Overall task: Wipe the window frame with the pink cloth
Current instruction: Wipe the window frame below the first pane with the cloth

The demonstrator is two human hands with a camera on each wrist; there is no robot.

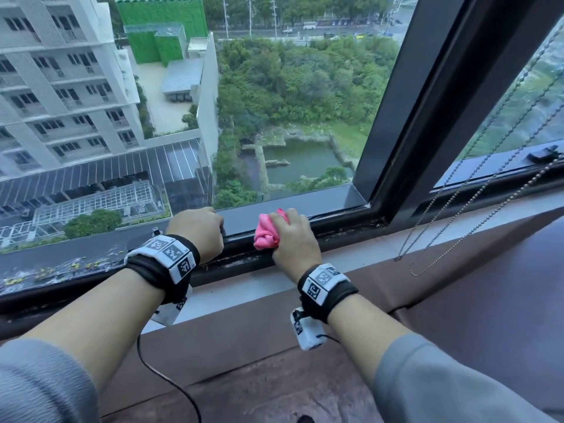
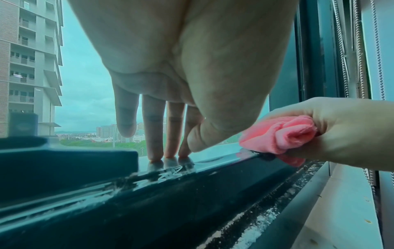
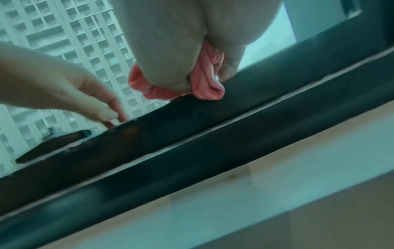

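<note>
The dark window frame (image 1: 329, 221) runs along the bottom of the glass, its rail dusty with white grit (image 2: 251, 230). My right hand (image 1: 293, 239) grips a bunched pink cloth (image 1: 267, 233) and holds it against the top edge of the rail (image 3: 213, 107); the cloth (image 2: 281, 136) bulges out between thumb and fingers (image 3: 204, 89). Just to its left, my left hand (image 1: 198, 227) rests on the same rail with straight fingertips (image 2: 155, 156) touching the frame top, holding nothing. A hand-width gap separates the two hands.
A pale sill (image 1: 244, 288) lies below the frame, then a brown ledge (image 1: 274, 377). Bead chains (image 1: 451, 215) hang at the right in front of a second pane with a black latch (image 1: 543, 154). A thick vertical mullion (image 1: 427, 102) stands right of my right hand.
</note>
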